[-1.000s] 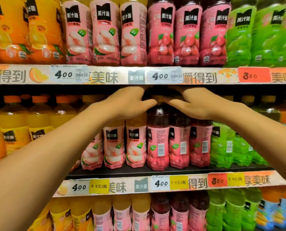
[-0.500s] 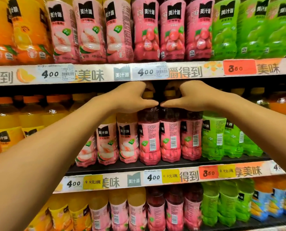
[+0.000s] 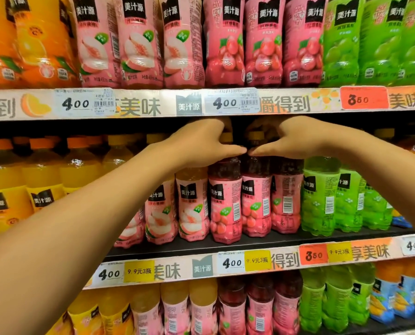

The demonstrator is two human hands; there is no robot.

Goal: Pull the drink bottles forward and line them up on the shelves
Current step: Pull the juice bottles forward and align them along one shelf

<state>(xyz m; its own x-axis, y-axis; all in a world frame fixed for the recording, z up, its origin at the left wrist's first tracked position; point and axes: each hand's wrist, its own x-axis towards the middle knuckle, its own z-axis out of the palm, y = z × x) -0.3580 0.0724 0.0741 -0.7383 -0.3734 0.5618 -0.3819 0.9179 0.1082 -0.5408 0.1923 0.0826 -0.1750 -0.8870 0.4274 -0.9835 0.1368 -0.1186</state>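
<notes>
Reaching over the middle shelf point(image 3: 201, 250), I had left hand point(image 3: 201, 143) and right hand point(image 3: 296, 141) curled on red bottles point(image 3: 257, 201) necks above it. Full, likely heavy, slick; necks judged the stiffest hold.

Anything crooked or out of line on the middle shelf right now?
Yes. The leftmost peach bottle, just beside the left forearm, leans off upright, and several pink bottles show barcodes rather than front labels.
</notes>
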